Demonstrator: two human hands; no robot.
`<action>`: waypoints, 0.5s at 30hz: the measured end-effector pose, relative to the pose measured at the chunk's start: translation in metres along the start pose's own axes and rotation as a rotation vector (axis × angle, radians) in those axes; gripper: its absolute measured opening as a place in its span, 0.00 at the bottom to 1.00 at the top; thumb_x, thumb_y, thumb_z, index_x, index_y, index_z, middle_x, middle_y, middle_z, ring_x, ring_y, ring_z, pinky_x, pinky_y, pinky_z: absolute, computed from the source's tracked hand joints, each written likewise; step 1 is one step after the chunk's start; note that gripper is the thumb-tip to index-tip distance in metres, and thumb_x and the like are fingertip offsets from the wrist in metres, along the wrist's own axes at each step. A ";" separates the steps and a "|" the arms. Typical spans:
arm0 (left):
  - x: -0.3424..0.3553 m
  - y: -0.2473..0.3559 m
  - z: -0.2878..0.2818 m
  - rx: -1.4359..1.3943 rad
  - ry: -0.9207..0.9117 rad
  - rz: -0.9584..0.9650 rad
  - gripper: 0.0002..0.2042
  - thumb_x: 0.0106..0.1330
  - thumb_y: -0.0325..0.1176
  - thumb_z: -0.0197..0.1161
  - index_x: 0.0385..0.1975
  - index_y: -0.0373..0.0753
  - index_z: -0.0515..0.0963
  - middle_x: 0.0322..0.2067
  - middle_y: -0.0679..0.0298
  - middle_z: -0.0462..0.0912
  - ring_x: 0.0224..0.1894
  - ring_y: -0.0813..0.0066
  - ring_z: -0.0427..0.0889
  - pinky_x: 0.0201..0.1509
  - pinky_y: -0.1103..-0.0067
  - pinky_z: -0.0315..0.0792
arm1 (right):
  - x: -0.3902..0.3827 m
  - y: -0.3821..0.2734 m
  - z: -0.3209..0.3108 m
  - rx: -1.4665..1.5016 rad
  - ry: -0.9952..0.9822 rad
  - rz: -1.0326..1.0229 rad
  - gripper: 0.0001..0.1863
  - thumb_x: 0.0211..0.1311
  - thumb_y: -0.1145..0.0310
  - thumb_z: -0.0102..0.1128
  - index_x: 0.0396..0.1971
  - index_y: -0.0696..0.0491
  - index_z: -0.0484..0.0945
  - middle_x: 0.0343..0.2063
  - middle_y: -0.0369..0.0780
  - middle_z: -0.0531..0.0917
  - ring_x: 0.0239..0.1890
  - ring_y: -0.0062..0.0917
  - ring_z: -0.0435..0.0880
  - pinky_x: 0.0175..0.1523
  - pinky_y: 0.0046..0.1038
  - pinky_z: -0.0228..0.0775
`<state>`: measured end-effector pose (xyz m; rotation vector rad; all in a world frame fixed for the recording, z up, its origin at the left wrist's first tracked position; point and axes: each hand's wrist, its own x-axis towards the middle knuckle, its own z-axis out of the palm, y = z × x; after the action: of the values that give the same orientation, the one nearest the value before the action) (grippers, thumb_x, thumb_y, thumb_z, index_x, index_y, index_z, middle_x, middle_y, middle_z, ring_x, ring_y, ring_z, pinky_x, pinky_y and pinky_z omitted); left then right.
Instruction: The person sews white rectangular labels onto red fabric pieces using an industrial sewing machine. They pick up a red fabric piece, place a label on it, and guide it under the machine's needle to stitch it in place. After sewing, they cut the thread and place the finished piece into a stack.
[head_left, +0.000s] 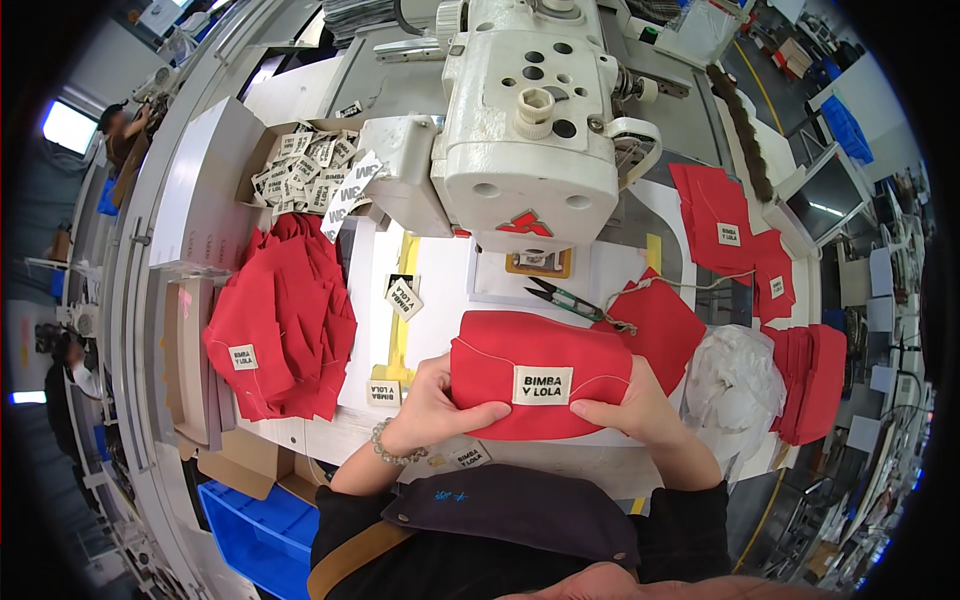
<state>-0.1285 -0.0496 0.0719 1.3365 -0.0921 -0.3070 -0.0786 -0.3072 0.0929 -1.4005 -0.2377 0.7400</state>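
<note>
Between my hands a red fabric piece [485, 350] is held up, bent over, with a white woven label [543, 385] stitched on its middle and loose threads trailing from both sides of the label. My left hand [432, 410] grips its left end, thumb pressed on the front. My right hand [642, 408] pinches the other end the same way; some fingers of both hands are hidden behind the cloth. Just beyond lie dark thread snips [565, 298], partly over another red piece [668, 325]. Loose labels [404, 298] sit on the white tabletop to the left, and one label [384, 392] is close to my left wrist.
A white sewing machine [530, 160] stands straight ahead. Left are a heap of red pieces [285, 320] and a box of labels [305, 165]. To the right are a clear plastic bag [735, 375], stacked red pieces [812, 385] and labelled red pieces [712, 215]. A blue crate [255, 525] is lower left.
</note>
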 end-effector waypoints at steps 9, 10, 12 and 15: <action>-0.001 -0.001 0.001 0.007 0.000 0.004 0.22 0.55 0.23 0.71 0.50 0.30 0.75 0.44 0.61 0.83 0.45 0.80 0.80 0.50 0.80 0.75 | 0.001 0.000 0.004 -0.089 0.062 -0.060 0.25 0.49 0.75 0.70 0.49 0.59 0.73 0.43 0.38 0.82 0.44 0.19 0.80 0.49 0.25 0.73; -0.001 -0.001 0.002 0.002 0.001 0.000 0.21 0.55 0.23 0.71 0.50 0.30 0.75 0.44 0.61 0.82 0.45 0.80 0.80 0.50 0.80 0.75 | 0.001 0.000 0.005 -0.115 0.070 -0.067 0.26 0.48 0.75 0.70 0.50 0.59 0.72 0.43 0.38 0.82 0.44 0.20 0.80 0.49 0.25 0.73; -0.001 -0.002 0.003 0.001 0.000 0.005 0.21 0.55 0.23 0.71 0.49 0.30 0.75 0.45 0.61 0.82 0.46 0.79 0.80 0.50 0.80 0.75 | 0.000 0.000 0.005 -0.143 0.088 -0.068 0.27 0.47 0.75 0.70 0.50 0.59 0.72 0.43 0.38 0.81 0.45 0.20 0.80 0.50 0.25 0.73; 0.001 -0.002 0.005 0.013 0.005 0.014 0.21 0.55 0.24 0.71 0.49 0.31 0.75 0.45 0.61 0.81 0.46 0.79 0.80 0.50 0.79 0.75 | -0.001 0.003 0.006 -0.142 0.121 -0.058 0.28 0.46 0.76 0.69 0.50 0.59 0.70 0.42 0.38 0.81 0.44 0.20 0.80 0.51 0.26 0.72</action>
<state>-0.1293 -0.0546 0.0708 1.3490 -0.0989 -0.2916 -0.0835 -0.3028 0.0912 -1.5611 -0.2385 0.5978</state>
